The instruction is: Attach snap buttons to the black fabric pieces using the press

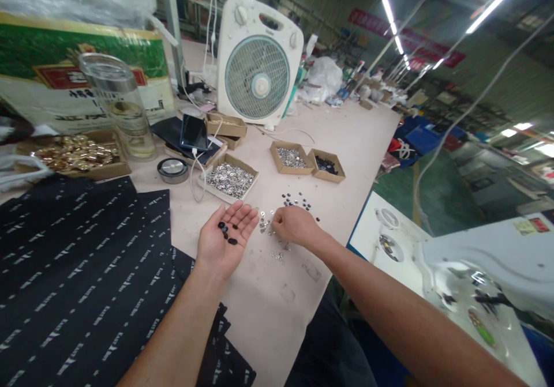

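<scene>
My left hand (225, 243) is palm up with its fingers spread, and several small black snap buttons (232, 241) lie loose on the palm. My right hand (294, 224) is over the table, thumb and fingertips pinched together; what they hold, if anything, is hidden. Loose silver snap pieces (262, 223) lie on the table between the two hands, and more silver ones (278, 255) lie just below the right hand. Just beyond the right hand is a scatter of black snap pieces (298, 201).
Cardboard trays hold silver pieces (258, 180), more silver pieces (274, 165) and black pieces (341, 171). A box fan (259, 58), a phone (194, 132) and a glass bottle (130, 116) stand behind. Black printed fabric (86, 277) covers the left; a white machine (476, 271) is at right.
</scene>
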The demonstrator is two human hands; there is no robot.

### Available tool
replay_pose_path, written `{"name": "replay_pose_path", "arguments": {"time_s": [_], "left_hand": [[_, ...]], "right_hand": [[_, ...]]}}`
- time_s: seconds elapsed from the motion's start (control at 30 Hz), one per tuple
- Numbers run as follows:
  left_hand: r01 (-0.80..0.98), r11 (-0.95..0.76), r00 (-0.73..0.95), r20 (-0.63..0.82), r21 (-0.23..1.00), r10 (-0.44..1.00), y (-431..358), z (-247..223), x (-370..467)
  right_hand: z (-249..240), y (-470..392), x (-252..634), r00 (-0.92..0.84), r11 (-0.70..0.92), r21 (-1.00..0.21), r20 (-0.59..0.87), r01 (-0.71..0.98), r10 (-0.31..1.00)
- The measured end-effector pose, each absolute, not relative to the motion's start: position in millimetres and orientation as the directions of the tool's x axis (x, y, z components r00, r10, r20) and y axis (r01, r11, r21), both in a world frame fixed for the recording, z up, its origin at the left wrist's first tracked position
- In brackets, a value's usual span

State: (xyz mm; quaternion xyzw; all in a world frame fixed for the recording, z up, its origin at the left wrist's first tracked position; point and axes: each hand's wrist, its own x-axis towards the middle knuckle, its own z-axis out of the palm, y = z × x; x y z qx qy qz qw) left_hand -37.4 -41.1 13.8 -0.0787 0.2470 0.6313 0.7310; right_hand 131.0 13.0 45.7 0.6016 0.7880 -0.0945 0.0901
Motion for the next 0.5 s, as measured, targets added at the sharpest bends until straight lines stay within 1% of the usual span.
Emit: {"name": "replay_pose_path", "arguments": {"time_s": [0.07,0.23,0.33,0.5], "left_hand": [[-0.962,0.191,0.082,-0.456,0.197,0.886,-41.2,13.0,-37.7],[-0.958,0.193,0.077,-0.458,0.213,0.886,-41.0,12.0,-37.4],[-0.956,0.191,0.069,-0.46,0.223,0.885,-40.8,12.4,-36.9],[-0.949,0.193,0.055,-0.475,0.247,0.878,-41.1,13.1,-36.4]], "right_hand": [[45.7,13.1,133.3,-0.253,0.244,-0.065,-0.248,0.967,0.935],[49.3,2.3,161.8,-0.247,0.191,-0.268,-0.196,0.944,0.949],[42.0,-21.2,181.5,-0.293,0.249,-0.331,-0.089,0.91,0.952],[20.7,-78.7,189.3,-0.35,0.369,-0.371,0.119,0.852,0.929]]}}
